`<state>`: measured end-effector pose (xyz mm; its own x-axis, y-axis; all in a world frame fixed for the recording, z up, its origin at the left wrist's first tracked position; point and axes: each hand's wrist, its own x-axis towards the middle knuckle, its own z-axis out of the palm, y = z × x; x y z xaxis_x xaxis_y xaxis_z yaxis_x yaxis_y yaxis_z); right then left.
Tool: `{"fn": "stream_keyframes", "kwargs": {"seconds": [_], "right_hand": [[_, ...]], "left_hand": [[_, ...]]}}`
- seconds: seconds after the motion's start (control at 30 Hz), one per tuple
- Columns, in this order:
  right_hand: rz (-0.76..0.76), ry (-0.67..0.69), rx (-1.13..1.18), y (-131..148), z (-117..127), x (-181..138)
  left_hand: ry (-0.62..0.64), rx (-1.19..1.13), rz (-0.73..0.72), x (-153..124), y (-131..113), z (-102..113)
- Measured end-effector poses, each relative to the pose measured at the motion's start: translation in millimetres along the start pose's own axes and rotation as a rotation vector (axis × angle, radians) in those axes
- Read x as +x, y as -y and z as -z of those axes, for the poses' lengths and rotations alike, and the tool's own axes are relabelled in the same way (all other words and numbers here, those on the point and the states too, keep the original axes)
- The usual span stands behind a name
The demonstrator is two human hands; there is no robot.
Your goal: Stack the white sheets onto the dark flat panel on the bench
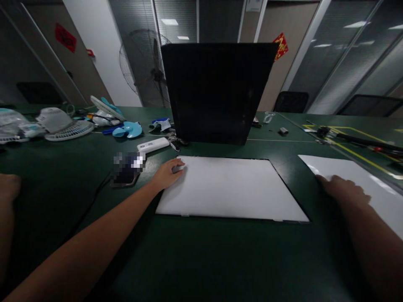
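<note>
A white rectangular panel (231,188) lies flat on the dark green table (201,260) in front of me. My left hand (166,173) rests at its far left corner, fingers curled around a small grey thing I cannot make out. My right hand (344,191) lies on a second white sheet (362,180) at the right, fingers blurred. An upright black panel (217,92) stands just behind the white panel.
A phone (127,170) and a white oblong device (153,145) lie left of my left hand. Fan parts, white grilles (69,130) and a blue blade (127,130), crowd the far left. Another person's hand (8,186) shows at the left edge. Tools lie far right (362,140).
</note>
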<state>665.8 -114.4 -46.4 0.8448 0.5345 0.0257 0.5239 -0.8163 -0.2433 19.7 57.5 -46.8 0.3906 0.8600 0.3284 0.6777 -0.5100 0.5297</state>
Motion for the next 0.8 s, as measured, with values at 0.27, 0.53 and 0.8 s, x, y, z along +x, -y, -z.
{"fn": "stream_keyframes", "kwargs": {"seconds": [0.27, 0.53, 0.8], "right_hand": [[0.177, -0.009, -0.147, 38.5, 20.5, -40.6], [0.497, -0.184, -0.277, 89.7, 53.6, -124.2], [1.357, -0.033, -0.144, 135.9, 28.2, -223.1]], "left_hand": [[-0.011, -0.009, 0.007, 0.4, -1.9, 1.1], [-0.016, -0.004, -0.022, 0.7, 1.1, -0.4], [-0.009, 0.033, -0.047, -1.9, -5.9, 1.8]]}}
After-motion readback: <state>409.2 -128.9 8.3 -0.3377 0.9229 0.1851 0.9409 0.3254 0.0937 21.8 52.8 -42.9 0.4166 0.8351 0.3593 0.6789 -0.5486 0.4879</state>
